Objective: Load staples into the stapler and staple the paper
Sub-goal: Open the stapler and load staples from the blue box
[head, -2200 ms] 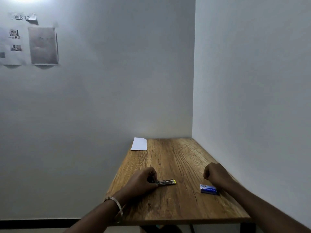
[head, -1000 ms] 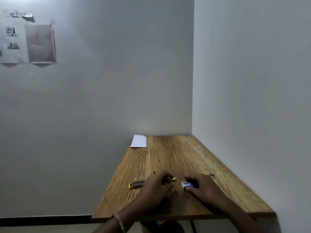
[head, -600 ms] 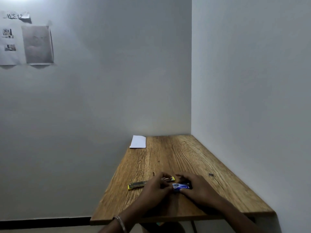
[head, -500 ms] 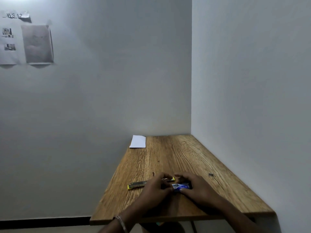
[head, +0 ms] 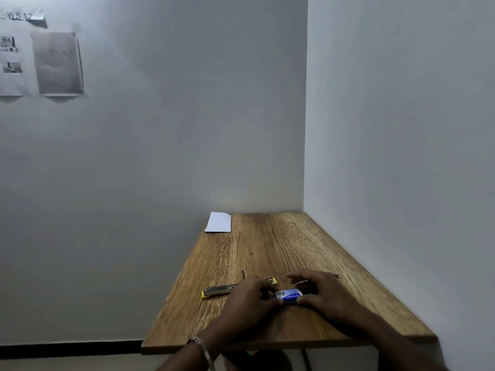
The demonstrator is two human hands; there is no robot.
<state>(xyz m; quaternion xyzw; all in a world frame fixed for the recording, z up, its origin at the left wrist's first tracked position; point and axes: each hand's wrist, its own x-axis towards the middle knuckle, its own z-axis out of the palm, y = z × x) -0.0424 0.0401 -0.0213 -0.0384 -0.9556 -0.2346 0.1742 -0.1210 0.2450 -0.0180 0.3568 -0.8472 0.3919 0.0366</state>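
Observation:
A small blue and white staple box (head: 289, 294) sits near the front of the wooden table (head: 267, 253), held between both hands. My right hand (head: 318, 295) grips it from the right with curled fingers and thumb. My left hand (head: 250, 301) pinches its left end. Behind my left hand lies the metal stapler (head: 218, 290) with yellow ends, swung out flat; its middle is hidden by my fingers. A white sheet of paper (head: 219, 222) lies at the far left corner of the table.
Walls close the table in at the back and on the right. A small dark bit (head: 243, 273) and a small metal piece (head: 334, 275) lie on the wood near my hands. Printed sheets (head: 57, 62) hang on the wall at upper left.
My right hand brought the staple box from the right to the table's middle. My left hand let go of the stapler, which now lies swung out flat, and took the box's left end.

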